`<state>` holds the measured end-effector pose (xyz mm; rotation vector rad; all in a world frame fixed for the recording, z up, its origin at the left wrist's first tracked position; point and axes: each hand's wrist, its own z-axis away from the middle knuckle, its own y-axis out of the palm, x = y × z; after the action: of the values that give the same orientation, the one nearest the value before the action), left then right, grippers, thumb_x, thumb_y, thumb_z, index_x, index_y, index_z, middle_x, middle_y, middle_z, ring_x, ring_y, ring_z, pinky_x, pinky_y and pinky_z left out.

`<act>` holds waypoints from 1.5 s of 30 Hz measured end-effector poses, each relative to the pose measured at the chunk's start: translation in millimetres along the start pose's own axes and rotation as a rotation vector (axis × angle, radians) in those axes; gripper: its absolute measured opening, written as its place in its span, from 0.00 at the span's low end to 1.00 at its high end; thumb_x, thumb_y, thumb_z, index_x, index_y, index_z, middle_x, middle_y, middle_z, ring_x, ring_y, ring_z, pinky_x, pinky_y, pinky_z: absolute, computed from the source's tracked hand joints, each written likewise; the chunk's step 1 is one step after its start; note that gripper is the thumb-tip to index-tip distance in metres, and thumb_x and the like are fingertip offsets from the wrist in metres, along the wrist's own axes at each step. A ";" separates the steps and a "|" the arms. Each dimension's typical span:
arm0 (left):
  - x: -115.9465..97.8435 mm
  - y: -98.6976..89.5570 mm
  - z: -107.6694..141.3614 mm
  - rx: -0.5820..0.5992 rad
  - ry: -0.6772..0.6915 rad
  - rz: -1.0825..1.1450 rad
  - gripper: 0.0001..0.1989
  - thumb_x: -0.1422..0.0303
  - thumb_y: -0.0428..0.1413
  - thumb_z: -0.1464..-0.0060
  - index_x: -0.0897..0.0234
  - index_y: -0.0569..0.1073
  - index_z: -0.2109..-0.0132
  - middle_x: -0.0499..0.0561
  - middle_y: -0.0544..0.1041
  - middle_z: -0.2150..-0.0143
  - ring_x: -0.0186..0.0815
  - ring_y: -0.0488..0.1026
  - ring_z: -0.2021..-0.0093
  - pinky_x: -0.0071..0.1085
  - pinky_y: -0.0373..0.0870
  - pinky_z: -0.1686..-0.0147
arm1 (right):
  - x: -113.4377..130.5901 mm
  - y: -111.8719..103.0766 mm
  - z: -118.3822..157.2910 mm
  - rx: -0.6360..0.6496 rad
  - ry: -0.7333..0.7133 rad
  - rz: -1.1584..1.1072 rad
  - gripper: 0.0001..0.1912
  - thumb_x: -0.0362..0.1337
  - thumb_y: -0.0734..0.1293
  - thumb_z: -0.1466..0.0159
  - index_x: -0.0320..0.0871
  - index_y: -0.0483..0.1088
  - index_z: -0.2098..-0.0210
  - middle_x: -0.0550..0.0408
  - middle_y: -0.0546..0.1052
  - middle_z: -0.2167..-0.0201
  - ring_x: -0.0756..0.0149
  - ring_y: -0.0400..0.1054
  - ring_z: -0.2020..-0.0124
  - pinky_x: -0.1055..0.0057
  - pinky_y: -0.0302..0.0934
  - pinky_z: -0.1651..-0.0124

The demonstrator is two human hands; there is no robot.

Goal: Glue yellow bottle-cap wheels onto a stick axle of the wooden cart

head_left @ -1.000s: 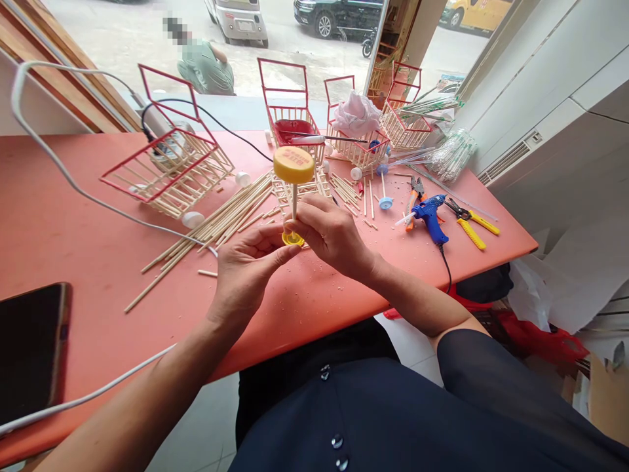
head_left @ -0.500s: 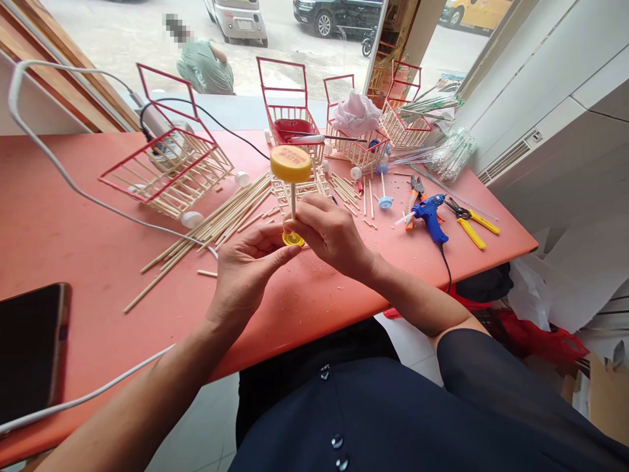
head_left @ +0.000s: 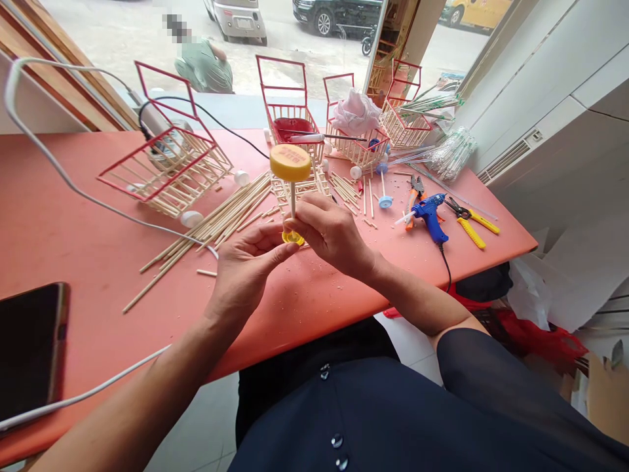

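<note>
Above the table's front part I hold a short wooden stick upright, with a yellow bottle cap on its top end. A second yellow cap, inside facing up, is at the stick's lower end. My left hand pinches this lower cap at its rim between thumb and fingers. My right hand is closed on the stick just above the lower cap. Behind my hands stands a small cart made of sticks, with a red handle frame and a red bowl in it.
Loose wooden sticks lie on the red table. On the right are a blue glue gun, yellow-handled pliers and orange-handled pliers. Another stick cart stands left; a phone and white cable are nearby.
Both hands keep the same grip on the stick and caps. Apart from a very slight shift of the view, nothing has visibly moved.
</note>
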<state>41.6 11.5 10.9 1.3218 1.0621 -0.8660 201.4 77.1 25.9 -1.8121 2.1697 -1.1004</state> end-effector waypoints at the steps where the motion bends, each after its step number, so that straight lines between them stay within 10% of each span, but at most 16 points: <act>1: 0.1 -0.2 -0.1 -0.002 -0.003 0.002 0.19 0.62 0.78 0.59 0.60 0.87 0.58 0.53 0.88 0.58 0.39 0.83 0.57 0.37 0.81 0.50 | -0.1 0.2 0.1 -0.001 -0.001 -0.002 0.19 0.41 0.57 0.19 0.46 0.59 0.68 0.59 0.64 0.67 0.70 0.61 0.63 0.72 0.59 0.58; 45: -0.2 -0.7 0.2 0.000 -0.021 -0.002 0.19 0.61 0.78 0.60 0.61 0.87 0.59 0.55 0.88 0.58 0.42 0.83 0.56 0.41 0.81 0.48 | 1.3 0.7 -0.6 0.008 0.026 -0.030 0.19 0.41 0.56 0.19 0.46 0.58 0.68 0.59 0.63 0.67 0.70 0.60 0.63 0.72 0.59 0.57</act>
<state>40.9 11.2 10.9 1.3091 1.0472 -0.8800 200.2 76.3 26.4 -1.8434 2.1558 -1.1434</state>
